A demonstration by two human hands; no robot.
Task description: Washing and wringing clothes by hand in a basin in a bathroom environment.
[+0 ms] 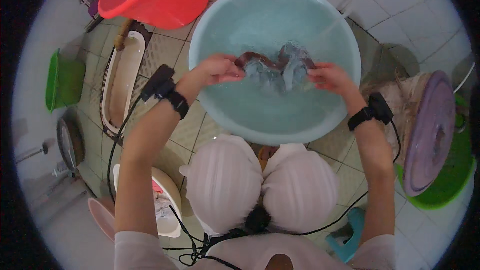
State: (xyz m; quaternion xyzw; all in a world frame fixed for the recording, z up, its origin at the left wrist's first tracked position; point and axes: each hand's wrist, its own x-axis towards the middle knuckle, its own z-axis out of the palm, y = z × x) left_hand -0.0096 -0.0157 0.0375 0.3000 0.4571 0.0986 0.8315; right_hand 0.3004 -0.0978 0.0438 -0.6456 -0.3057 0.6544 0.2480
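Before my knees stands a large pale-blue plastic basin (pixel 275 125) with water in it. Between my hands a wet cloth item stretches across the water, its dark brown band (pixel 258 57) uppermost and its pale, sheer-looking part (pixel 264 77) in the water. My left hand (pixel 221 69) grips the band's left end. At the right end, my right hand (pixel 329 77) pinches the same band between thumb and fingers. What kind of cloth item it is, I cannot tell.
A red plastic tub (pixel 168 3) stands beyond the basin at left, near a squat toilet (pixel 122 82). On the left are a green basin (pixel 69 80) and a cream tub (pixel 174 195) holding cloth. A purple lid (pixel 431 135) leans at right. Black cables (pixel 345 213) trail from both wrists.
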